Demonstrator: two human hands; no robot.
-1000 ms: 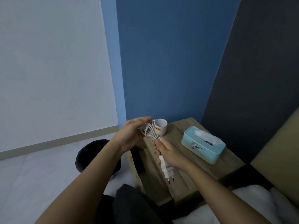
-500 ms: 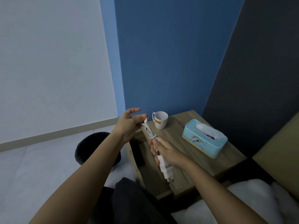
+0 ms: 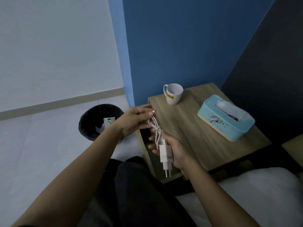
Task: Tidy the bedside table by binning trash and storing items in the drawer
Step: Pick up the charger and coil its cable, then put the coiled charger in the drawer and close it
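Observation:
My right hand (image 3: 176, 149) grips a white charger plug (image 3: 166, 154) with its two pins pointing down, in front of the wooden bedside table (image 3: 188, 128). The charger's white cable (image 3: 155, 128) is bundled in loops above the plug. My left hand (image 3: 132, 122) pinches the cable's free end between thumb and fingers at the table's left edge. The drawer (image 3: 146, 138) stands pulled out under my hands, its inside dark and mostly hidden. A black bin (image 3: 91, 122) on the floor to the left holds some trash.
A white mug (image 3: 173, 94) with a yellow label stands at the table's back left. A light blue tissue box (image 3: 226, 118) lies on the right side. My dark-trousered legs fill the lower middle, and white bedding (image 3: 254, 199) lies at lower right. Blue wall behind.
The view has tilted down, so the table and bin sit lower and larger. My left hand closed on the cable's end and my right hand lowered slightly with the plug.

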